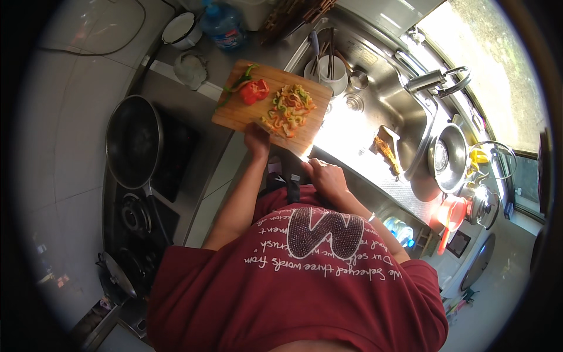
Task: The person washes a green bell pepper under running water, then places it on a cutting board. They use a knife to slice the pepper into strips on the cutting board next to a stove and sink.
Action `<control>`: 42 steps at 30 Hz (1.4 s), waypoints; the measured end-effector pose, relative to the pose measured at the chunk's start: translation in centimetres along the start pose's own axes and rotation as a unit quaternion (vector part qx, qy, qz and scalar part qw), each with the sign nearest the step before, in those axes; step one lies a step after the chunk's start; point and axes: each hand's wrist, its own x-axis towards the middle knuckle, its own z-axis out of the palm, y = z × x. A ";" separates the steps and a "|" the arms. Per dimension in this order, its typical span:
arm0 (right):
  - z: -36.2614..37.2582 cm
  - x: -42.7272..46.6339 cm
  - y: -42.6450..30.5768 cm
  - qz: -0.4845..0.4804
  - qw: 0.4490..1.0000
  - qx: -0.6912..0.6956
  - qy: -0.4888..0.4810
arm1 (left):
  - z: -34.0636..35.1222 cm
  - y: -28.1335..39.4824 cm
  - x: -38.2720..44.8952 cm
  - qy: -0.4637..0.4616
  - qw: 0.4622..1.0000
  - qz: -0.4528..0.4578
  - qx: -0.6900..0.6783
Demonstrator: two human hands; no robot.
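Observation:
A wooden cutting board [275, 105] spans the worktop and the sink's near left edge. Chopped pepper strips [290, 110] lie heaped on its right half. To their left are a piece of red bell pepper [254, 91] and a green pepper piece [246, 78]. My left hand [257, 141] grips the board's near edge, its fingers partly hidden. Beside the near right corner, my right hand [326, 177] has its fingers curled. Glare and a thin bright edge there hide what it holds, if anything.
The steel sink [391, 103] holds bowls [332, 75], chopsticks and a small metal cup [359, 80]. A faucet [426, 81] stands behind it. Left are a frying pan [134, 141] and a gas burner [134, 213]. A water jug [224, 33], steel basin [448, 156] and red strainer [452, 213] stand around.

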 end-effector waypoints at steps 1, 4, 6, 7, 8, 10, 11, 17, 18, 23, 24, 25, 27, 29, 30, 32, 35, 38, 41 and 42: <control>0.1 0.2 0.0 0.004 1.000 -0.005 -0.005 | 0.1 0.3 -0.1 0.000 1.000 -0.010 0.012; 0.2 0.8 -0.5 0.016 1.000 -0.010 -0.015 | 0.8 3.2 -1.2 0.001 0.992 0.005 0.129; 0.0 1.4 -1.0 0.020 1.000 -0.009 -0.021 | 1.0 4.4 -1.5 -0.004 0.995 -0.025 0.095; -0.2 1.6 -1.2 0.019 0.999 -0.009 -0.024 | 0.9 4.3 -1.4 -0.001 0.996 -0.025 0.085; -0.2 1.8 -1.5 0.019 0.999 -0.008 -0.026 | 0.9 4.3 -1.3 0.001 0.997 -0.026 0.075; -0.2 2.0 -1.7 0.026 0.999 -0.014 -0.033 | 0.9 4.1 -1.2 0.002 0.998 -0.029 0.061; -0.2 2.1 -1.8 0.029 0.999 -0.016 -0.037 | 0.8 4.0 -1.1 0.000 0.998 -0.031 0.059; 0.7 4.6 -1.2 0.066 0.996 0.030 -0.053 | 1.3 8.5 -1.7 -0.026 0.983 -0.052 0.176; 0.8 4.8 -1.1 0.070 0.995 0.048 -0.051 | 1.3 9.3 -1.8 -0.024 0.971 -0.030 0.235; 1.5 5.2 -0.7 0.094 0.989 0.096 -0.054 | 1.6 11.5 -2.1 -0.034 0.972 -0.043 0.228; 1.6 5.3 -1.0 0.102 0.988 0.098 -0.062 | 1.6 11.7 -2.1 -0.033 0.971 -0.038 0.233; 1.8 5.5 -1.4 0.110 0.986 0.100 -0.070 | 1.3 11.1 -2.0 -0.034 0.970 -0.027 0.237; 2.3 5.7 -1.7 0.124 0.984 0.107 -0.075 | 1.1 10.4 -1.8 -0.036 0.969 -0.006 0.245; 3.3 5.8 -1.5 0.135 0.981 0.116 -0.072 | 1.3 10.7 -2.3 -0.028 0.969 0.009 0.245; 3.6 5.8 -1.1 0.098 0.983 0.147 -0.039 | 1.3 11.0 -2.5 -0.023 0.969 0.017 0.245; 3.8 5.6 0.1 0.055 0.977 0.206 -0.003 | 1.0 10.4 -2.5 -0.009 0.976 0.010 0.220; 2.8 5.7 1.2 0.094 0.953 0.281 -0.057 | 0.8 9.9 -2.3 -0.008 0.966 -0.016 0.256; 1.5 5.2 0.8 0.100 0.962 0.244 -0.071 | 0.0 8.2 -2.5 -0.004 0.962 -0.030 0.270; 0.8 5.0 0.3 0.101 0.971 0.204 -0.067 | -0.2 6.4 -2.5 0.003 0.973 -0.041 0.229; 0.9 4.8 0.3 0.102 0.973 0.197 -0.060 | -0.2 6.3 -2.5 0.004 0.976 -0.048 0.212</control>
